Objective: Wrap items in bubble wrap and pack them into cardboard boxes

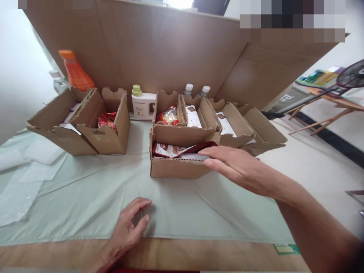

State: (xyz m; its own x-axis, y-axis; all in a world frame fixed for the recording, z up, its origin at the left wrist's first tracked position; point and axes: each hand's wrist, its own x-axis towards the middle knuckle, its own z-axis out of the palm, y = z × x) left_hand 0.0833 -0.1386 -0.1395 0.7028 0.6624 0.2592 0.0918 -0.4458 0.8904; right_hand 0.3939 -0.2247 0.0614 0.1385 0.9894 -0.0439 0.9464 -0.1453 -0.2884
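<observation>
Head view: a pale green cloth [93, 197] covers a wooden table [199, 254]. A tall cardboard sheet [159, 49] stands behind and a fan [351, 74] is off to the right. The small open box [176, 168] sits mid-cloth, holding red-and-white packets [170, 149]. The right hand [233, 165] lies flat over the box's right end, fingers stretched, clasping nothing. The left hand [127, 227] rests on the cloth in front of the box, loosely curled, empty. Behind the box stand more boxes [196, 113] and a white bottle [143, 106]; left of it, an orange bottle [75, 72].
</observation>
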